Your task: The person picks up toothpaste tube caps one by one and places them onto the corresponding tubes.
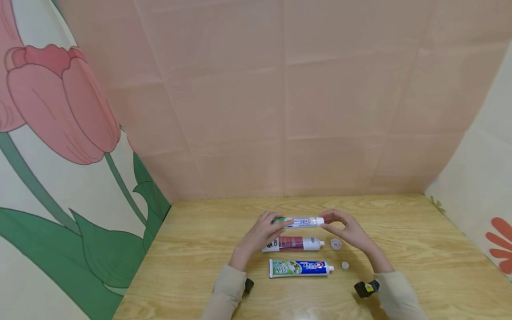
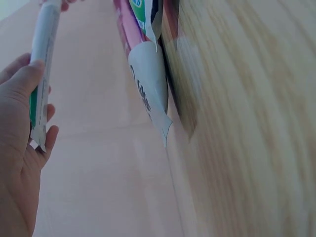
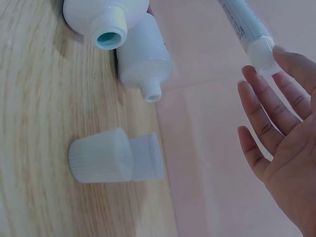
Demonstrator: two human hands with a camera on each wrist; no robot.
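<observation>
Above the table my left hand [image 1: 262, 232] grips a white and green toothpaste tube [image 1: 304, 222], which lies level with its white cap [image 3: 261, 55] pointing right. Thumb and fingertips of my right hand [image 1: 352, 231] pinch that cap, which sits on the tube. Below the raised tube, a pink and white toothpaste tube [image 1: 296, 243] lies with its nozzle bare. Nearer to me is a green and blue toothpaste tube [image 1: 300, 268], also uncapped, its open mouth visible in the right wrist view.
Right of the two lying tubes, a wider translucent cap [image 1: 336, 244] and a small white cap [image 1: 345, 266] stand on the wooden table [image 1: 200, 266]. A pink cloth backdrop [image 1: 280, 111] hangs behind the table, with flower-printed cloths at both sides.
</observation>
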